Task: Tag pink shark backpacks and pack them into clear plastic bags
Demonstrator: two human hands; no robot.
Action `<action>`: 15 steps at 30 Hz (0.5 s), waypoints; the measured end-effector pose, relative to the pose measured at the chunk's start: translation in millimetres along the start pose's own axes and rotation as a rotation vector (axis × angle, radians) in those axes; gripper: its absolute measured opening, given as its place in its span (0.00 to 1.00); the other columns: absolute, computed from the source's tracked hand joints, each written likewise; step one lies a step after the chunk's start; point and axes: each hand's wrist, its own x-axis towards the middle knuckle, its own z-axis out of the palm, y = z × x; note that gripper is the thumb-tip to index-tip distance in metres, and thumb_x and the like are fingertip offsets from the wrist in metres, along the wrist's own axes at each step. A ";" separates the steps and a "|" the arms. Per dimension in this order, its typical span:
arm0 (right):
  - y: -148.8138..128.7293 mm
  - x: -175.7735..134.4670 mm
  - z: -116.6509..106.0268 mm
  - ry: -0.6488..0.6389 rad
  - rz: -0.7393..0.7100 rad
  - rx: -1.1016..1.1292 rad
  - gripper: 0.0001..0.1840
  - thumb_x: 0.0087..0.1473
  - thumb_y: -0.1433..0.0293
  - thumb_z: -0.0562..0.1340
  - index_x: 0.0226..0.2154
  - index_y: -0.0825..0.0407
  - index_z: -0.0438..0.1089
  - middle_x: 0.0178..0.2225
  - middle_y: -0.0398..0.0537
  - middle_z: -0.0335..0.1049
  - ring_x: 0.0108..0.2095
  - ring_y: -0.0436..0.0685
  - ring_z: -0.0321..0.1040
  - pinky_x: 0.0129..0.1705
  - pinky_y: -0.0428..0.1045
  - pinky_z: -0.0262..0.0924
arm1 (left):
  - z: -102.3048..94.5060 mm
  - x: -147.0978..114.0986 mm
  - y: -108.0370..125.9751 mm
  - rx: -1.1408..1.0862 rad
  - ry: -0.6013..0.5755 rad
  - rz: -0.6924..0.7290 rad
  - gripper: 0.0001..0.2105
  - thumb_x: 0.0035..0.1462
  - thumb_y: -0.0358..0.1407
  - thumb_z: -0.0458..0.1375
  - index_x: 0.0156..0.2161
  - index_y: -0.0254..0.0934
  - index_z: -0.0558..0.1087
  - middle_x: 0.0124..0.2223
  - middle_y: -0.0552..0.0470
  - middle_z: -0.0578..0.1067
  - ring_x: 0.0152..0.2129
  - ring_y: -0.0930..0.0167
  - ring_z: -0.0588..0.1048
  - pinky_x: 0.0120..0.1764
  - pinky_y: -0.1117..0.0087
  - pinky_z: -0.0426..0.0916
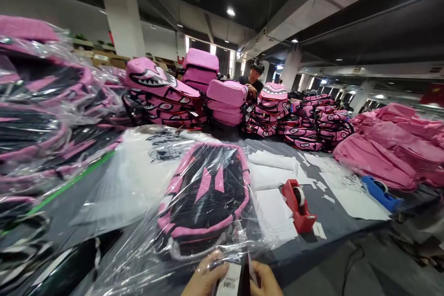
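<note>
At the bottom centre, my left hand (204, 275) closes on a dark hang tag with a white barcode label (229, 282), the thumb on its left edge. My right hand (265, 281) pinches the right side of the tag, where a thin pale edge shows. Just beyond my hands lies a pink-and-black backpack (211, 189) inside a clear plastic bag (138, 249), its black padded side up. The bag's loose open-looking end spreads toward me, near my left hand. Below the wrists nothing of my arms shows.
A red tape dispenser (299, 208) stands right of the backpack, beside white paper sheets (275, 215). Farther right is a blue tape dispenser (381, 193). Clear bags (114, 194) and bagged backpacks (31, 134) fill the left. Stacked pink backpacks (225, 101) line the back; a person (253, 81) is behind them.
</note>
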 end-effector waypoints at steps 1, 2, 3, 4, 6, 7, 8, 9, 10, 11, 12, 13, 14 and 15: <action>-0.5 -2.0 1.8 -0.023 0.011 0.046 0.29 0.48 0.43 0.66 0.38 0.52 0.77 0.32 0.46 0.75 0.37 0.60 0.71 0.43 0.52 0.66 | 3.3 1.7 -3.2 -0.024 -0.039 -0.016 0.26 0.31 0.50 0.75 0.34 0.36 0.77 0.30 0.49 0.77 0.32 0.61 0.76 0.37 0.63 0.69; -2.4 -5.3 1.7 -0.040 0.020 0.079 0.32 0.48 0.42 0.66 0.41 0.52 0.77 0.33 0.48 0.75 0.38 0.61 0.72 0.44 0.53 0.66 | 6.1 3.4 -6.0 -0.023 -0.067 -0.012 0.25 0.32 0.51 0.75 0.32 0.36 0.76 0.28 0.51 0.75 0.29 0.63 0.75 0.36 0.64 0.69; -5.4 -9.6 0.2 -0.043 0.029 0.099 0.34 0.48 0.41 0.65 0.42 0.52 0.77 0.35 0.49 0.75 0.40 0.62 0.72 0.46 0.54 0.66 | 8.2 4.6 -8.5 0.012 -0.075 0.008 0.25 0.33 0.51 0.74 0.30 0.36 0.74 0.26 0.53 0.73 0.27 0.65 0.74 0.35 0.66 0.68; -9.1 -14.5 -2.2 -0.017 0.045 0.109 0.35 0.48 0.40 0.64 0.42 0.52 0.77 0.36 0.50 0.75 0.41 0.63 0.72 0.47 0.55 0.66 | 9.3 4.9 -10.8 0.079 -0.060 0.042 0.24 0.33 0.52 0.74 0.27 0.37 0.71 0.25 0.55 0.71 0.25 0.67 0.72 0.33 0.67 0.66; -16.9 -24.4 -6.5 0.079 0.089 0.084 0.35 0.51 0.39 0.61 0.42 0.53 0.77 0.38 0.52 0.76 0.43 0.63 0.72 0.49 0.56 0.65 | 9.6 1.9 -14.6 0.291 0.009 0.128 0.25 0.35 0.54 0.72 0.24 0.38 0.67 0.23 0.57 0.68 0.23 0.70 0.68 0.31 0.70 0.64; -20.3 -28.3 -7.3 0.112 0.107 0.055 0.35 0.52 0.39 0.60 0.42 0.53 0.77 0.39 0.53 0.77 0.43 0.63 0.72 0.50 0.56 0.65 | 9.1 -1.3 -15.9 0.427 0.035 0.169 0.24 0.39 0.55 0.70 0.24 0.38 0.67 0.23 0.57 0.68 0.23 0.70 0.68 0.30 0.70 0.63; -22.8 -31.2 -6.7 0.124 0.115 0.020 0.34 0.53 0.40 0.60 0.41 0.53 0.76 0.39 0.53 0.77 0.43 0.63 0.72 0.49 0.56 0.66 | 8.7 -5.4 -16.5 0.572 0.037 0.207 0.22 0.44 0.54 0.67 0.24 0.38 0.67 0.23 0.57 0.68 0.23 0.69 0.68 0.30 0.70 0.62; -24.5 -33.3 -4.9 0.120 0.107 -0.022 0.33 0.53 0.42 0.61 0.42 0.54 0.76 0.39 0.53 0.78 0.42 0.63 0.73 0.49 0.55 0.66 | 8.3 -9.9 -16.0 0.723 0.006 0.244 0.19 0.50 0.52 0.63 0.25 0.38 0.68 0.24 0.55 0.70 0.24 0.69 0.69 0.30 0.70 0.62; -25.3 -34.7 -2.4 0.120 0.090 -0.071 0.31 0.52 0.44 0.62 0.42 0.54 0.76 0.39 0.53 0.78 0.41 0.63 0.74 0.47 0.54 0.67 | 8.0 -14.2 -14.1 0.885 -0.069 0.285 0.16 0.56 0.49 0.59 0.27 0.38 0.70 0.26 0.54 0.72 0.26 0.68 0.70 0.32 0.70 0.62; -25.4 -35.7 0.1 0.133 0.074 -0.130 0.29 0.51 0.46 0.63 0.41 0.54 0.75 0.38 0.53 0.79 0.40 0.63 0.74 0.46 0.54 0.67 | 7.9 -18.0 -10.5 1.042 -0.170 0.327 0.12 0.60 0.44 0.56 0.31 0.39 0.73 0.28 0.52 0.74 0.27 0.66 0.72 0.33 0.69 0.63; -25.1 -36.8 2.2 0.164 0.066 -0.204 0.27 0.50 0.48 0.64 0.40 0.53 0.75 0.37 0.53 0.79 0.38 0.63 0.75 0.43 0.53 0.68 | 8.0 -20.7 -5.0 1.176 -0.270 0.367 0.09 0.62 0.40 0.54 0.35 0.40 0.75 0.30 0.51 0.76 0.29 0.65 0.74 0.34 0.69 0.64; -24.5 -38.0 3.3 0.207 0.064 -0.288 0.24 0.50 0.50 0.63 0.38 0.52 0.74 0.34 0.52 0.80 0.36 0.63 0.76 0.40 0.52 0.69 | 8.6 -22.1 2.4 1.277 -0.348 0.410 0.09 0.63 0.37 0.53 0.39 0.41 0.75 0.32 0.50 0.77 0.30 0.65 0.75 0.35 0.68 0.65; -24.1 -39.6 3.4 0.251 0.063 -0.370 0.21 0.51 0.51 0.62 0.36 0.51 0.74 0.32 0.51 0.79 0.33 0.62 0.76 0.37 0.51 0.69 | 10.2 -22.0 11.4 1.349 -0.402 0.454 0.10 0.64 0.35 0.51 0.43 0.41 0.75 0.33 0.49 0.78 0.31 0.64 0.76 0.36 0.67 0.66; -23.8 -41.6 3.0 0.285 0.058 -0.447 0.19 0.53 0.53 0.60 0.35 0.50 0.73 0.29 0.50 0.79 0.30 0.61 0.76 0.33 0.50 0.68 | 13.2 -20.2 21.6 1.388 -0.430 0.499 0.11 0.65 0.34 0.50 0.44 0.41 0.75 0.35 0.48 0.78 0.33 0.63 0.76 0.38 0.67 0.66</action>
